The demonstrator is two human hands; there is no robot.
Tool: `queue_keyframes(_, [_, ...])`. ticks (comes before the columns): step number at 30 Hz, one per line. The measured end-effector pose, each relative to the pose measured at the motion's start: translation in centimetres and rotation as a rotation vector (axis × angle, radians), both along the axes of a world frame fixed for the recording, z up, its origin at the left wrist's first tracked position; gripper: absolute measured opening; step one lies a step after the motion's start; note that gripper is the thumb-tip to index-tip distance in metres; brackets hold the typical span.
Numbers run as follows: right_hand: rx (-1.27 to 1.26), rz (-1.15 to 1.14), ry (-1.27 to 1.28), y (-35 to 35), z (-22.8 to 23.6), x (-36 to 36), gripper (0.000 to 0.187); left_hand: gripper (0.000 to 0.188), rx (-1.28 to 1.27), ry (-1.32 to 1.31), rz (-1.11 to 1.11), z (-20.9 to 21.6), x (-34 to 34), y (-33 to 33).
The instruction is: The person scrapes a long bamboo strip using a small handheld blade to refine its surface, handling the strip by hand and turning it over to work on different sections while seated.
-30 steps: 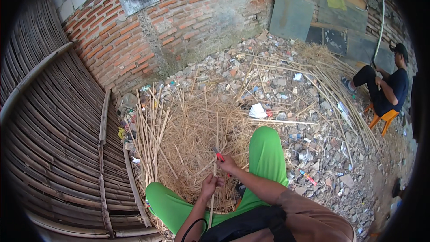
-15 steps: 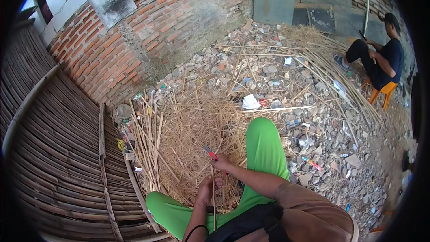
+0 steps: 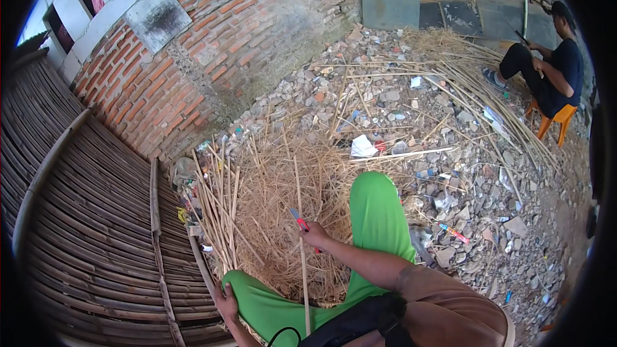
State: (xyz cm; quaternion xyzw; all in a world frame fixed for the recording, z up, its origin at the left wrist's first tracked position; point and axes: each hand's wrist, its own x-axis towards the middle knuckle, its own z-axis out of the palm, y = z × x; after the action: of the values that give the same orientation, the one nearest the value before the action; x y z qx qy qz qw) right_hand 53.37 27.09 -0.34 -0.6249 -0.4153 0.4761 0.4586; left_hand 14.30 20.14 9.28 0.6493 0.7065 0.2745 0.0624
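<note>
My right hand (image 3: 315, 235) is closed round a red utility knife (image 3: 301, 223), its blade out and pointing up and left. A long, thin bamboo strip (image 3: 304, 283) runs from my lap, past the fingers of that hand, out over the pile of shavings (image 3: 263, 186). Whether those fingers also pinch the strip, I cannot tell. My left hand (image 3: 226, 302) is beside my left knee, against the green trouser leg (image 3: 257, 295). Its fingers look stretched out, and nothing shows in them.
Several bamboo strips (image 3: 215, 212) lie left of the shavings, beside a slatted bamboo panel (image 3: 96, 218). Rubble (image 3: 463, 180) and litter cover the ground to the right. Another person (image 3: 553, 77) sits on an orange stool (image 3: 559, 119) near more long strips (image 3: 475, 103). A brick wall (image 3: 238, 38) stands behind.
My left hand has let go of the strip and moved left to my knee. The strip now reaches farther out beyond the knife. My right hand has barely moved.
</note>
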Motion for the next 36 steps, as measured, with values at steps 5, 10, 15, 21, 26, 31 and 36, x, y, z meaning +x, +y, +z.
queue_keyframes(5, [0.034,-0.078,0.009,0.3,-1.4,-0.9,0.016,0.059,-0.175,-0.832,-0.061,-5.0,-0.7,-1.5])
queue_keyframes(10, [-0.013,-0.054,0.017,0.0,-1.2,-0.7,0.015,0.066,-0.223,-1.384,-0.140,-7.9,1.2,-3.4])
queue_keyframes(15, [-0.040,-0.050,-0.066,-0.3,-1.5,-0.1,0.024,0.066,-0.316,-1.488,-0.041,-11.8,2.6,-7.8])
queue_keyframes(21, [-0.093,-0.032,0.055,-0.5,-0.7,0.1,0.020,0.067,-0.423,-1.306,0.110,-14.3,2.2,-17.0])
queue_keyframes(26, [-0.053,-0.055,0.002,-0.3,-2.1,0.1,0.018,0.067,-0.477,-1.206,0.153,-15.3,2.1,-21.0])
queue_keyframes(31, [-0.023,-0.071,0.036,-0.7,-1.4,-1.3,0.016,0.068,-0.474,-1.158,0.167,-15.0,3.4,-19.7])
queue_keyframes(36, [-0.034,-0.077,0.086,0.8,-2.4,-0.5,0.011,0.068,-0.466,-1.123,0.112,-14.1,5.5,-16.6])
